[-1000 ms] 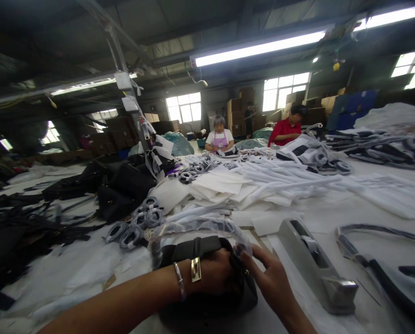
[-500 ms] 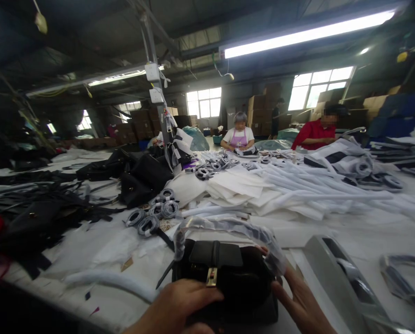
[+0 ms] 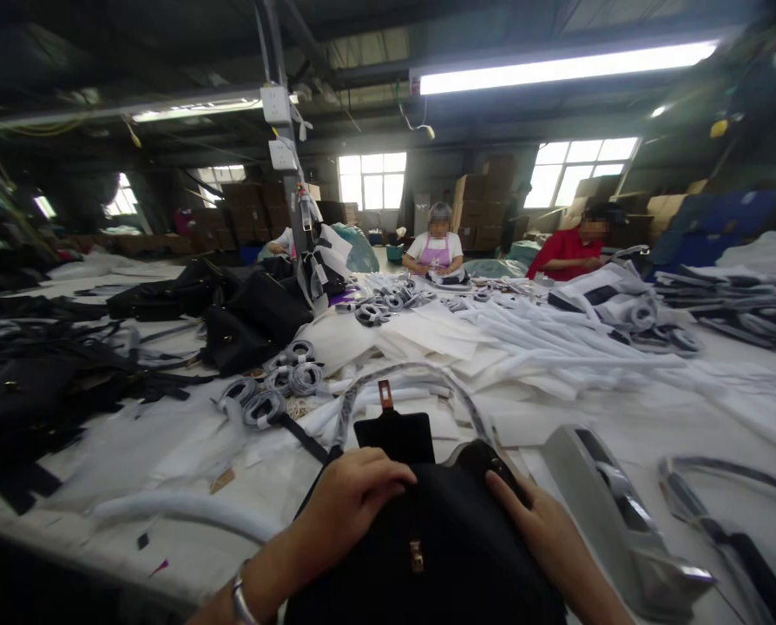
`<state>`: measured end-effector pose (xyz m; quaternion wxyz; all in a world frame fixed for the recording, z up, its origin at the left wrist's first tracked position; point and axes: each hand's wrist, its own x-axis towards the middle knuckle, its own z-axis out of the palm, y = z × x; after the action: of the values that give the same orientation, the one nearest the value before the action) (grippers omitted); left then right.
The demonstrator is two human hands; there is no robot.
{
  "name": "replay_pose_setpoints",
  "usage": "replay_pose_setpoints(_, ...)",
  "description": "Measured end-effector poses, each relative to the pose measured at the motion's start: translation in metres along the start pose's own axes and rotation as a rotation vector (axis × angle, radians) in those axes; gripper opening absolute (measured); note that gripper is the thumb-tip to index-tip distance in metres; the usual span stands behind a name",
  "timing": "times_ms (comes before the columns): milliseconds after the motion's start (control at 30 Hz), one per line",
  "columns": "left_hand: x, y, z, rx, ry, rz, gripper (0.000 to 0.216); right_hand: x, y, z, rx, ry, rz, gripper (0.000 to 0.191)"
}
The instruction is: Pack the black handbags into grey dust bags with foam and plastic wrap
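A black handbag (image 3: 453, 538) is in front of me, its front toward me with a small gold turn lock (image 3: 417, 556). The closing flap (image 3: 397, 434) stands lifted behind the opening, showing a metal-framed slot at its tip. Behind the bag arches a handle (image 3: 420, 368) wrapped in clear film. My left hand (image 3: 355, 490), with a bracelet at the wrist, is closed on the bag's upper left edge. At the upper right edge, my right hand (image 3: 524, 512) grips the bag, thumb on the near face and fingers partly hidden behind.
A grey tape dispenser (image 3: 596, 503) stands at my right, near another wrapped handle (image 3: 720, 477). Coiled straps (image 3: 264, 404) and black bags (image 3: 258, 317) lie left. White wrapping sheets (image 3: 427, 334) cover the middle. Two co-workers (image 3: 435, 247) sit across the table.
The flap has come off the lock and swung up and back. The bag's front now faces up toward me. Both hands have shifted to its top edge, and the camera view has turned slightly.
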<state>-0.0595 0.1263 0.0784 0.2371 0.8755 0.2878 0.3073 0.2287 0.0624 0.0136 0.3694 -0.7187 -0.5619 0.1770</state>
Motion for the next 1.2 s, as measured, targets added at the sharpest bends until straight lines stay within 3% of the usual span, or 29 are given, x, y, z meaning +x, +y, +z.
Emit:
replay_pose_setpoints(100,0.012,-0.025,0.01,0.002,-0.11,-0.077,0.02,0.0,0.014,0.005,-0.089,-0.062,0.005,0.057)
replay_pose_setpoints(200,0.016,-0.046,0.019,0.04,-0.141,-0.087,0.02,-0.005,0.03,0.007,-0.136,0.023,0.043,0.055)
replay_pose_setpoints(267,0.01,-0.047,0.014,0.063,-0.114,-0.109,0.02,-0.016,0.029,-0.001,-0.188,0.102,-0.019,0.052)
replay_pose_setpoints(367,-0.015,-0.029,0.002,0.088,-0.123,-0.094,0.026,-0.035,0.01,-0.015,-0.321,0.05,-0.405,0.05)
replay_pose_setpoints(467,-0.046,-0.014,0.004,0.248,-0.261,0.143,0.08,-0.046,-0.015,-0.016,-0.452,-0.153,-0.844,0.077)
replay_pose_setpoints(533,-0.061,-0.012,0.016,0.429,-0.273,0.245,0.098,-0.045,-0.024,-0.008,-0.54,-0.232,-0.961,0.094)
replay_pose_setpoints(667,-0.07,-0.025,0.041,0.632,-0.301,0.178,0.106,-0.037,-0.018,0.015,-0.662,-0.258,-0.886,0.095)
replay_pose_setpoints(800,-0.077,-0.051,0.059,0.697,-0.178,0.291,0.059,-0.037,0.006,0.039,-0.729,-0.241,-0.902,0.083)
replay_pose_setpoints(867,-0.085,-0.065,0.068,0.693,-0.11,0.356,0.048,-0.042,0.02,0.051,-0.747,-0.199,-0.936,0.08)
replay_pose_setpoints(967,-0.095,-0.072,0.075,0.64,-0.121,0.353,0.052,-0.051,0.033,0.06,-0.734,-0.187,-0.934,0.076)
replay_pose_setpoints(1100,-0.097,-0.057,0.068,0.5,-0.3,0.265,0.076,-0.055,0.028,0.046,-0.573,-0.354,-0.863,0.08)
replay_pose_setpoints(1200,-0.096,-0.045,0.066,0.49,-0.314,0.204,0.076,-0.051,0.006,0.034,-0.433,-0.44,-0.744,0.056)
